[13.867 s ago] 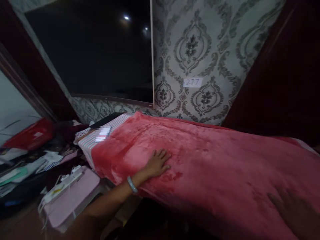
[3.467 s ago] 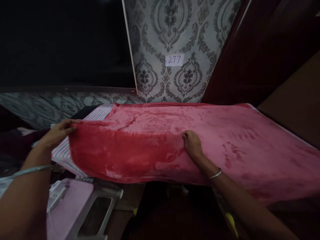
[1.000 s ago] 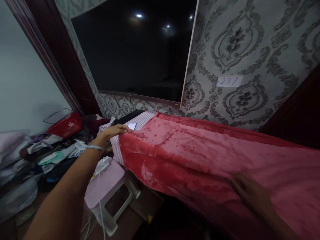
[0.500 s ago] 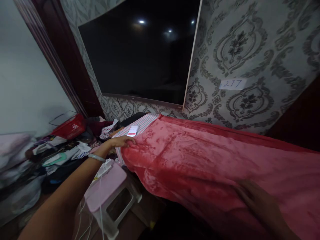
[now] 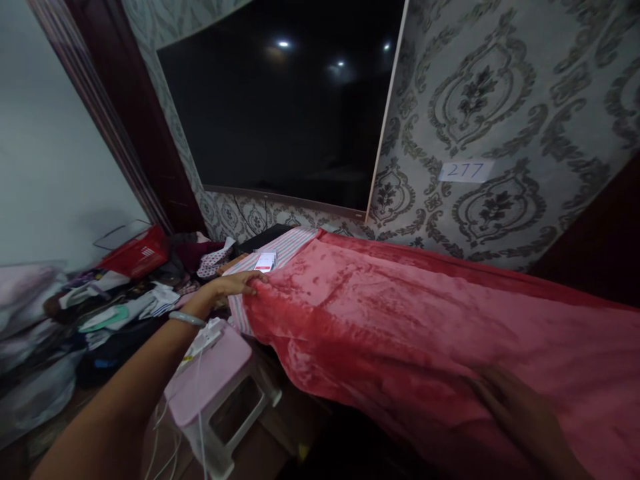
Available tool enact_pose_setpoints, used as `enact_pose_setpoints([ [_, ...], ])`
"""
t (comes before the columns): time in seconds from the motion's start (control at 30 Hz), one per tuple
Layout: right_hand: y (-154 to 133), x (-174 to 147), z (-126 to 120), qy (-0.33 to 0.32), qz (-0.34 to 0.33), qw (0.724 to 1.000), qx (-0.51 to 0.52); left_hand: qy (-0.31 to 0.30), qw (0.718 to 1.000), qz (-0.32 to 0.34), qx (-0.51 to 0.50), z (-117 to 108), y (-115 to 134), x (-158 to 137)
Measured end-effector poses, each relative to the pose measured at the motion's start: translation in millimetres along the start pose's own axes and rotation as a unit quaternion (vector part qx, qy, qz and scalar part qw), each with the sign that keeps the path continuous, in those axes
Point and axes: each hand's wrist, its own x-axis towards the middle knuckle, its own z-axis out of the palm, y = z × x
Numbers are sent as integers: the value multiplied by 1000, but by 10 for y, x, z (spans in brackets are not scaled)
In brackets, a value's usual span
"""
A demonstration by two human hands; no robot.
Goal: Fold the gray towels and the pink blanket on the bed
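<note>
A plush red blanket (image 5: pixel 380 300) stretches across a long surface below the television, its front side hanging in loose folds. My left hand (image 5: pixel 239 283) is at its left end, with fingers closed on the edge. Under that end shows a striped cloth (image 5: pixel 295 243), on which a lit phone (image 5: pixel 265 261) lies just beyond my fingertips. At the lower right, my right hand (image 5: pixel 523 417) rests on the blanket near its front side, fingers stretched out and partly in shadow.
A pink-topped plastic stool (image 5: pixel 215 373) with a power strip (image 5: pixel 206 339) and white cables stands below my left forearm. Piled clothes and a red basket (image 5: pixel 137 252) are on the left. The television (image 5: pixel 285 107) hangs on the patterned wall behind.
My left hand has shifted slightly left along with the blanket's edge. The right hand stays at nearly the same spot on the blanket.
</note>
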Motion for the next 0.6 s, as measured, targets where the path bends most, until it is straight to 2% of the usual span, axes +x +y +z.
enact_pose_setpoints([
  [0.17, 6, -21, 9, -5, -2, 1000, 0, 3, 998, 18, 54, 94, -60, 45],
  [0.33, -69, -5, -52, 3, -2, 1000, -9, 38, 990, 7, 132, 178, -101, 123],
  [0.47, -109, 12, -95, 2, -4, 1000, -3, 81, 985, 10, 150, 145, -90, 146],
  [0.6, -98, 21, -65, -1, -17, 1000, 5, 155, 977, 21, 148, 36, 0, 93],
])
